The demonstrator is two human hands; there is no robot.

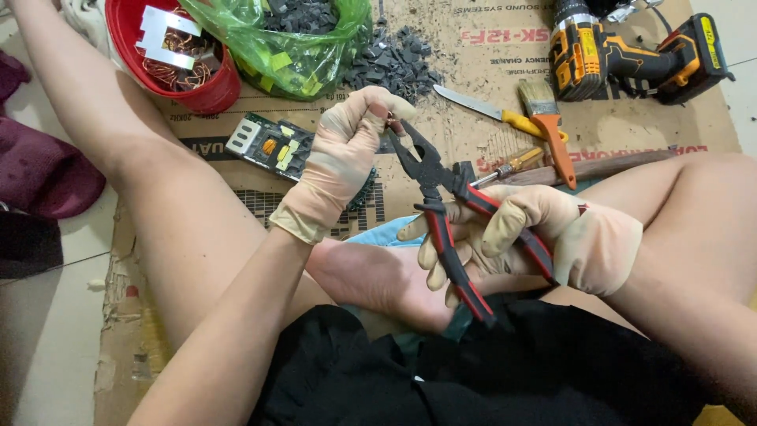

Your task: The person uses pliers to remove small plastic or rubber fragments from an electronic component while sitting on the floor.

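Person sits on flattened cardboard (441,47) on the floor, legs spread, both hands gloved.

Key relation: the pliers (441,205) run on a diagonal, nose up and to the left, handles down and to the right toward the lap. Long axis goes roughly from the left hand (343,154) down to the right hand (552,237). Nose end sits right at the left hand's fingertips; handle end belongs to the right.

Right hand: clenched loosely round the upper red-and-black handle, fingers wrapped over it; lower handle sticks out free below the fingers, so the handles look spread. Plier jaws appear parted a bit, though hard to be sure.

Left hand: fingers curled shut, pinching some small dark part at the plier nose. What the part is, can't tell, too small and half hidden by the glove.

So the small part lies up-left of the right hand, touching the left, w/ the plier tip just beside or on it. Left hand is the nearer one by far.

Round about: green circuit board (272,146) just behind the left wrist, red bucket (209,91) w/ copper wire, green bag (284,47) of dark bits, paintbrush (552,130), yellow-handled knife (497,114), cordless drill (623,55) far right.
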